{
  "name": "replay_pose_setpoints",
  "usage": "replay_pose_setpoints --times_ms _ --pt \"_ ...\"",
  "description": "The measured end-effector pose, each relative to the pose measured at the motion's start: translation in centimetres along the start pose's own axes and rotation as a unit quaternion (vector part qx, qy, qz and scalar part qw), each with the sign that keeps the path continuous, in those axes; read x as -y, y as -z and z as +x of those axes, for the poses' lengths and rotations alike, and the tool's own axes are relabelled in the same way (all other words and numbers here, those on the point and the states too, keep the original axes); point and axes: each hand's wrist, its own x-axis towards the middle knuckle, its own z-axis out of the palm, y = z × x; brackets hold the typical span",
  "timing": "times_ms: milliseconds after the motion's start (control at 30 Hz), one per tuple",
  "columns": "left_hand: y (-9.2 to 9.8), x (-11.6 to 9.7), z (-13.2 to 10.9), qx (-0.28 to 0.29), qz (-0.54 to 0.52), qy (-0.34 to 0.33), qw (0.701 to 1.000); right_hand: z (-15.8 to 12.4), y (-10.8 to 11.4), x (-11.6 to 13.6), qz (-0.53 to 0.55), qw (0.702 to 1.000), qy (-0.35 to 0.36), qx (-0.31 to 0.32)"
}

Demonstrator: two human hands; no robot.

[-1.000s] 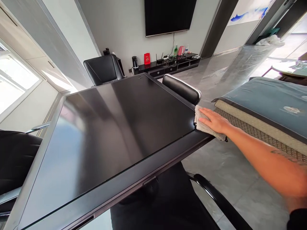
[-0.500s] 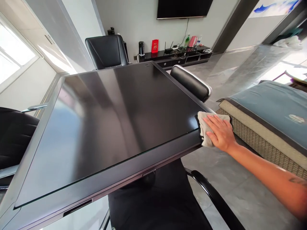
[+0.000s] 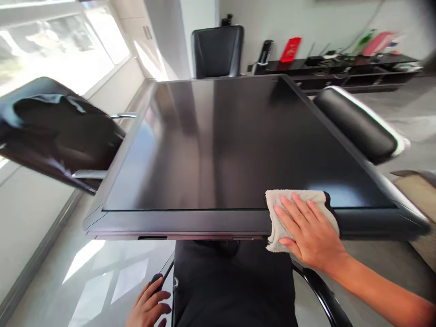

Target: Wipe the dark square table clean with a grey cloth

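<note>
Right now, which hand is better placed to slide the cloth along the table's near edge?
Likely the right hand, spread on the cloth at that edge; the left hand is off the cloth, beside a chair.

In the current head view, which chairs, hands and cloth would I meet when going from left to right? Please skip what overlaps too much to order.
Left chair → left hand → far chair → cloth, with the right hand on it → right chair.
</note>
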Motion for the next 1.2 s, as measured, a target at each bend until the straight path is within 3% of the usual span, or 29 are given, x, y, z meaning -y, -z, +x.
replay_pose_setpoints --times_ms 233,400,567,867,1033,1200 --pt "0.8 -3.6 0.5 -0.010 -0.018 0.058 0.998 7.6 -0.6 6.0 0.040 0.992 0.116 -0.001" --pt "1.3 -4.5 1.0 0.001 -0.043 0.073 0.996 13.6 0.1 8.9 0.081 0.975 0.207 0.017" --pt "1.6 -5.1 1.6 -0.001 -0.072 0.083 0.994 20.3 0.0 12.9 0.133 0.950 0.278 0.049" --pt "3.0 -5.9 2.4 0.031 -0.124 0.095 0.987 32.4 -2.1 22.4 0.211 0.882 0.405 0.118" --pt "2.6 -5.8 2.4 0.030 -0.145 0.096 0.984 37.2 -3.3 26.9 0.231 0.864 0.430 0.122" --pt "2.9 -5.8 2.3 0.034 -0.141 0.087 0.986 39.8 -3.9 30.4 0.223 0.873 0.417 0.122"
